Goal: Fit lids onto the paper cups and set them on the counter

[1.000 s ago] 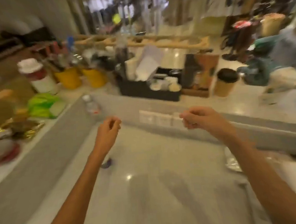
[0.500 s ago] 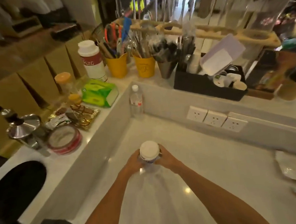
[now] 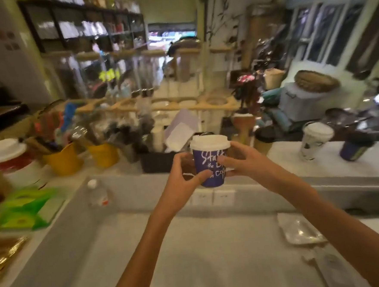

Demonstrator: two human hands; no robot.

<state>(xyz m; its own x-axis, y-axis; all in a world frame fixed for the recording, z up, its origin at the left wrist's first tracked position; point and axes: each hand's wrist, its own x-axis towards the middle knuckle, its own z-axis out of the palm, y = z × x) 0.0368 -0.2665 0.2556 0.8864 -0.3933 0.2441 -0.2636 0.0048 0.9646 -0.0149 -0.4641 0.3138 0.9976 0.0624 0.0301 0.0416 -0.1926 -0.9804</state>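
Two bare hands hold a purple paper cup upright in the air above a pale worktop, level with the raised counter behind it. A white lid sits on the cup. The left hand curls around the cup's left side, thumb near its base; the right hand grips the right side, fingers across the lettering. On the counter to the right stand a white lidded cup and a dark-lidded brown cup.

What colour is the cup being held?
Dark blue cup with white writing and a white lid, seen in the head view.
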